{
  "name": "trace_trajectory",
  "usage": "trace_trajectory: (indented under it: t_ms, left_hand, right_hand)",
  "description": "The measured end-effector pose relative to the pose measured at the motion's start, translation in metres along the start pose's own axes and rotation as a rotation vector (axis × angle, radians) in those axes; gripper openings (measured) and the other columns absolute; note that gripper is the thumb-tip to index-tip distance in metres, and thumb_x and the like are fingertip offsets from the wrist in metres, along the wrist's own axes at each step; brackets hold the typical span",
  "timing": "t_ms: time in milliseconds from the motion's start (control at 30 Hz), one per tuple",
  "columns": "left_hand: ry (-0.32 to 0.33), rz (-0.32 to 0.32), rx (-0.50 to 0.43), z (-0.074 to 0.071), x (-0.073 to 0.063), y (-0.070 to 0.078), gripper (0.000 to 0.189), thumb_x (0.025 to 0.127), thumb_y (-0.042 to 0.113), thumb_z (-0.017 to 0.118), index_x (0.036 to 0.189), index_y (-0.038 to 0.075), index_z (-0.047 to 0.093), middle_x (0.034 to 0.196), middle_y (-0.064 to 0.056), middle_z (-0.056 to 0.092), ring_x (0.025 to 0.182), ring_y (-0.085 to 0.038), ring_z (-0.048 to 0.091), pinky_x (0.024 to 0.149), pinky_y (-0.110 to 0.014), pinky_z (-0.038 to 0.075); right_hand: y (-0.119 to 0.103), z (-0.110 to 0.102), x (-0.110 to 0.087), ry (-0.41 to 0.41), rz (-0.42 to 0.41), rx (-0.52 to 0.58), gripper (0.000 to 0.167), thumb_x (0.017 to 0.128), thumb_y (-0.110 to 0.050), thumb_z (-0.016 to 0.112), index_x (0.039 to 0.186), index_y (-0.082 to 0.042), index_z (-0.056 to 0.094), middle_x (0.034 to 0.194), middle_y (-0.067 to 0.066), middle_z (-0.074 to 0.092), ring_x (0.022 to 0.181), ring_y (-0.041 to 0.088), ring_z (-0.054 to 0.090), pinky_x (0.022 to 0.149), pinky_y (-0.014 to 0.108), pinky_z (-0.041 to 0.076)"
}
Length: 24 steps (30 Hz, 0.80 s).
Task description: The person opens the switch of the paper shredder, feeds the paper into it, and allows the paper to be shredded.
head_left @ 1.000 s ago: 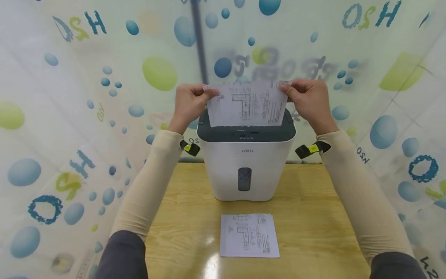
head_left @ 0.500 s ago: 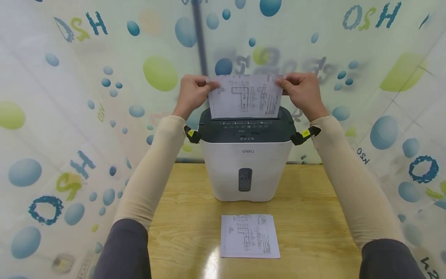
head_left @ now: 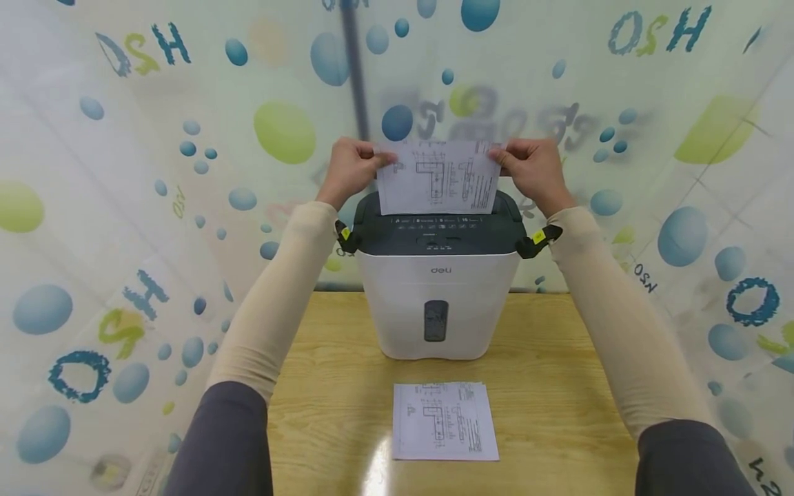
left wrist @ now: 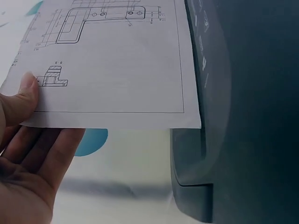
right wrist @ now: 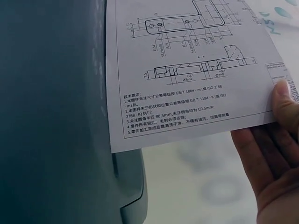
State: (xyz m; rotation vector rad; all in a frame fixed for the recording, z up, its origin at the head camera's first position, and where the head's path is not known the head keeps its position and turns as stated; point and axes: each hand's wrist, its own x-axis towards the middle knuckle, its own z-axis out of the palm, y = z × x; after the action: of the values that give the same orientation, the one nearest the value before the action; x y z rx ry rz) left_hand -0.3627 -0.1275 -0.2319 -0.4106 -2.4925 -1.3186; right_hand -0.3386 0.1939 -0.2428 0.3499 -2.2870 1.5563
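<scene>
A printed sheet of paper with a technical drawing stands upright over the dark top of a white paper shredder. My left hand pinches the sheet's upper left corner, thumb in front and fingers behind. At the upper right corner my right hand pinches it the same way. In both wrist views the sheet's lower edge meets the line of the feed slot; whether it has entered cannot be told. The left wrist view shows the thumb on the paper's face, and so does the right wrist view with the other thumb.
On the wooden table, in front of the shredder, lies a stack of similar printed sheets. A patterned curtain with blue and green dots hangs behind and on both sides.
Both hands first moved the sheet up and back, baring the printed icons on the shredder's top. Since then they have lowered it slightly. The grip on both corners stays the same.
</scene>
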Motion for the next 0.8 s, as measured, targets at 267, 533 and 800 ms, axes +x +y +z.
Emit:
trace_trajectory:
  t_ms: [267,533,800]
  left_hand:
    - [-0.066,-0.044,0.037,0.002,0.0,-0.003,0.024,0.095,0.028,0.075,0.095,0.005,0.082,0.1,-0.012,0.079,0.08,-0.015,0.066,0.062,-0.023,0.045]
    - [-0.138,-0.078,0.122,0.0,-0.001,-0.003,0.024,0.094,0.028,0.076,0.094,0.004,0.08,0.097,-0.012,0.077,0.075,-0.017,0.058,0.062,-0.026,0.042]
    - [-0.197,-0.079,0.161,0.001,-0.001,-0.007,0.028,0.094,0.03,0.076,0.089,0.002,0.077,0.095,-0.012,0.076,0.079,-0.021,0.063,0.064,-0.028,0.047]
  right_hand:
    - [0.007,-0.002,0.002,-0.058,0.021,-0.058,0.033,0.094,-0.033,0.074,0.11,-0.004,0.079,0.093,-0.011,0.076,0.076,0.0,0.074,0.083,0.022,0.06]
    - [0.006,-0.007,0.002,-0.183,0.021,-0.269,0.037,0.098,-0.037,0.069,0.116,-0.005,0.077,0.111,0.012,0.079,0.081,0.005,0.076,0.092,0.037,0.06]
    - [0.007,-0.011,0.004,-0.287,0.078,-0.372,0.042,0.101,-0.041,0.065,0.126,-0.008,0.074,0.118,0.016,0.076,0.096,0.022,0.078,0.098,0.047,0.057]
